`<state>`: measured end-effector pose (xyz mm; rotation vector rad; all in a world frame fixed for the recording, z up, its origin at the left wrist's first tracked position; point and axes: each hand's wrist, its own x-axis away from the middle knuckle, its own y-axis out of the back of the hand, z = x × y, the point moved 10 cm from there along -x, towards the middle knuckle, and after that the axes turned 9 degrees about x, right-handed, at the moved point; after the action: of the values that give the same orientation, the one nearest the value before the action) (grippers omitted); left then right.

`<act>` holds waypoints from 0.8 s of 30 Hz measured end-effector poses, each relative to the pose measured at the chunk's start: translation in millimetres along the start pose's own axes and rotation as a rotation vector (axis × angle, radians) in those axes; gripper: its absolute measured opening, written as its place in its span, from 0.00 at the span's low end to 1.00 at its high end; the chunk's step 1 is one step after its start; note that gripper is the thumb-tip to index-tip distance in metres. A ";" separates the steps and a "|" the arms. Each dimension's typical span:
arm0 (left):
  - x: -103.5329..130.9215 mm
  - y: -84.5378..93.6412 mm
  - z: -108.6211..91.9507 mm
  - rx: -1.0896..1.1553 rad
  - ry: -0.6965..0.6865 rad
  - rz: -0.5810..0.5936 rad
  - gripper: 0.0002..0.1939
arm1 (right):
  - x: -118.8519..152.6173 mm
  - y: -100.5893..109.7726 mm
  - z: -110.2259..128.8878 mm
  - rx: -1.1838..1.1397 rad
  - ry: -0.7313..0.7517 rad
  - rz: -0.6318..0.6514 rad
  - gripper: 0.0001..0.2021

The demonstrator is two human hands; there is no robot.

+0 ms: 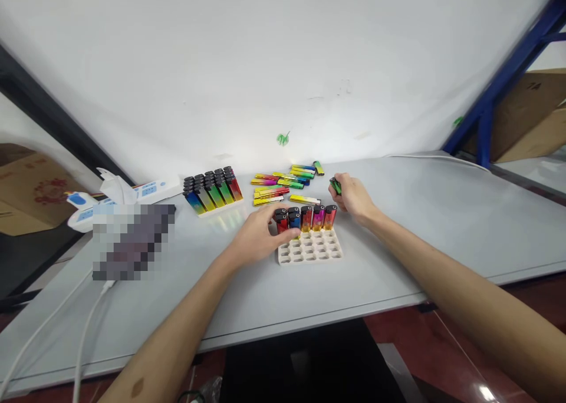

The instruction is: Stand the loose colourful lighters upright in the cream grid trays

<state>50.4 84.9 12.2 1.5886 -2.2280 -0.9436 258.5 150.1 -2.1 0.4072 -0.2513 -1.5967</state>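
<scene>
My left hand (259, 233): curled around upright lighters (294, 221), seemingly steadying them
My right hand (352, 197): closed on a green lighter (336, 187)

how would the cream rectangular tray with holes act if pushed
The cream rectangular tray with rows of holes is probably stiff, given its straight edges. Broad and flat on the grey table, it would likely slide rather than tip. The upright multicoloured lighters along its far side might wobble.

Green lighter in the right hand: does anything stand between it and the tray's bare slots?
Yes: the upright lighters at the far side of the tray stand between the green lighter and those slots. The left hand is around their left end. Nothing visible blocks the way around their right end.
</scene>
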 end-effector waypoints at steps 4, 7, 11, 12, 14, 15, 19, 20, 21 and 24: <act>-0.2 0.2 -2.1 -0.012 -0.010 -0.009 0.23 | -1.0 -0.8 -4.2 0.002 -0.023 -0.002 0.27; -0.6 0.5 -3.1 -0.018 -0.027 -0.021 0.22 | -1.6 -1.5 -4.2 -0.013 -0.007 0.016 0.25; -0.8 -0.4 -1.4 -0.006 -0.027 -0.014 0.23 | -1.6 -2.3 -0.4 -0.068 0.035 0.044 0.23; -0.8 -0.3 -1.1 -0.004 -0.025 -0.014 0.23 | -1.6 -2.5 0.3 -0.078 0.039 0.048 0.22; -0.8 0.0 -1.6 -0.006 -0.027 -0.014 0.23 | -1.3 -2.2 -0.2 -0.085 0.023 0.044 0.22; -0.8 0.2 -2.2 -0.010 -0.031 -0.016 0.22 | -1.0 -2.4 -1.3 -0.085 0.006 0.042 0.22; -1.0 0.0 -4.6 -0.021 -0.050 -0.024 0.22 | 1.1 -4.7 -0.6 -0.073 -0.014 0.054 0.25; -1.0 -0.4 -4.9 -0.020 -0.055 -0.026 0.22 | 1.6 -4.9 2.4 -0.069 0.010 0.056 0.25; -1.0 -0.9 -4.8 -0.016 -0.057 -0.026 0.22 | 2.2 -4.3 6.2 -0.067 0.041 0.053 0.25; -0.9 -2.8 -2.0 0.017 -0.042 -0.023 0.23 | 4.1 -0.3 17.6 -0.080 0.121 0.041 0.23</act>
<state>53.9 84.5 12.1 1.6189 -2.2563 -0.9760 251.0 144.6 13.4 0.4323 -0.1027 -1.5308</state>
